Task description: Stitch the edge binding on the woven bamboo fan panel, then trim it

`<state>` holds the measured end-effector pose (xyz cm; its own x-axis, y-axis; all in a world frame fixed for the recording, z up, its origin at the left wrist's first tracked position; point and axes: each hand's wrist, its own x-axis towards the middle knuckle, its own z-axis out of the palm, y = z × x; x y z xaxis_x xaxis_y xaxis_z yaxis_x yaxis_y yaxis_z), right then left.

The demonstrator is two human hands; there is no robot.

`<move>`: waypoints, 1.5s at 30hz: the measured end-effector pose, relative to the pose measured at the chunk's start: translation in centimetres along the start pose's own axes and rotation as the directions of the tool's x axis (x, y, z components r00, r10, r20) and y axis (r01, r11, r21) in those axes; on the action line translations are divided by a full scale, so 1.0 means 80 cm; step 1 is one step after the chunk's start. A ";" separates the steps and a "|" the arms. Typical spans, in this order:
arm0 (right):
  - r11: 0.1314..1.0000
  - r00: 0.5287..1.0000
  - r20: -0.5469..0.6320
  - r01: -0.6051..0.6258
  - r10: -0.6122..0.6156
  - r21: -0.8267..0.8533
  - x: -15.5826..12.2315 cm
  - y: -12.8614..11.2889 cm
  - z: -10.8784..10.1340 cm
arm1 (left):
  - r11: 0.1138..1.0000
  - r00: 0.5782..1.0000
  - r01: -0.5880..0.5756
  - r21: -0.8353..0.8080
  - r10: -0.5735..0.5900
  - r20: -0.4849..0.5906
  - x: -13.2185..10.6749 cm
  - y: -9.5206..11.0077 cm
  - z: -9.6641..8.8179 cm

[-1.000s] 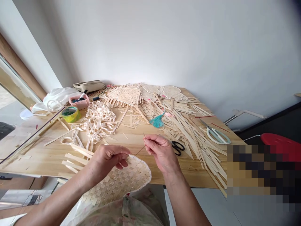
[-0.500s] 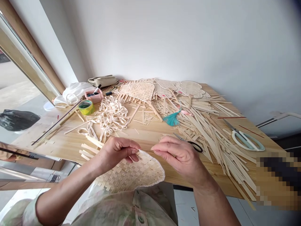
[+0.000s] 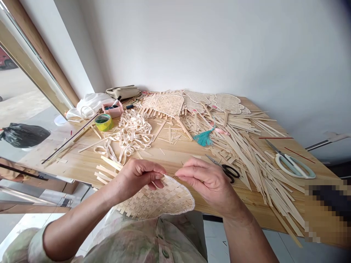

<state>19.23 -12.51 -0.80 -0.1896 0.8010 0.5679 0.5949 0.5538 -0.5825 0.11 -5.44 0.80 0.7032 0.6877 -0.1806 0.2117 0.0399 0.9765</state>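
A woven fan piece (image 3: 164, 199) of pale flat strips hangs in front of my torso, its right rim bound with white edging and loose strip ends sticking out on the left. My left hand (image 3: 142, 175) pinches its upper bound edge between thumb and fingers. Just to the right, my right hand (image 3: 207, 180) is closed in a pinch, its fingertips a small gap away from that edge. Whatever sits between the right fingertips is too small to make out. Behind the right hand lie black-handled scissors (image 3: 229, 171), partly covered by it.
On the wooden table (image 3: 164, 155) are a heap of white ribbon (image 3: 134, 133), yellow tape (image 3: 104, 122), a pink box (image 3: 113, 109) and finished fans (image 3: 170, 105). A teal tassel (image 3: 204, 137), many loose strips (image 3: 255, 160) and white-handled scissors (image 3: 294, 166) lie to the right.
My right fingertips have come slightly closer to the fan's edge. The left hand keeps its pinch. The camera view has shifted a little, moving the table scene rightward.
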 end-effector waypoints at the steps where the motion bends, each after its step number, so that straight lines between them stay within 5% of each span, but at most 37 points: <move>1: 1.000 1.000 0.004 0.001 -0.001 0.001 0.000 0.000 0.000 | 1.000 1.000 0.009 -0.005 -0.009 0.008 0.000 0.000 0.000; 23: 0.986 0.998 0.057 0.021 -0.031 0.166 0.005 0.032 0.006 | 0.983 0.959 0.176 -0.060 -0.158 0.234 0.032 0.001 -0.010; 28: 0.996 0.999 0.013 0.031 -0.032 0.085 0.006 0.028 0.005 | 0.993 0.978 0.106 -0.051 -0.095 0.186 0.029 -0.003 -0.014; 31: 0.998 0.997 -0.080 0.015 -0.010 0.065 0.005 0.016 0.004 | 0.995 0.991 -0.091 0.035 0.087 0.097 0.011 -0.001 -0.011; 33: 0.997 0.987 -0.158 0.015 -0.003 0.076 0.005 0.005 0.003 | 0.933 0.953 -0.303 0.195 0.300 0.044 -0.009 0.003 -0.006; 37: 0.981 0.976 -0.209 0.102 -0.066 0.164 0.010 -0.015 0.003 | 0.634 0.782 -0.566 0.527 0.616 0.099 -0.053 0.009 0.007; 40: 0.955 0.977 -0.145 0.188 -0.157 0.229 0.014 -0.023 -0.002 | 0.467 0.704 -0.594 0.655 0.695 0.143 -0.074 0.010 0.012; 45: 0.974 0.977 0.007 0.211 -0.212 0.079 0.015 -0.040 -0.019 | 0.326 0.644 -0.585 0.743 0.743 0.181 -0.083 0.003 0.012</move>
<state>18.27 -13.68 2.64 -0.3170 0.6671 0.6741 0.4778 0.7263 -0.4941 -3.86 -10.67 2.15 0.7329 0.3418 0.5882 0.1620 -0.9274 0.3371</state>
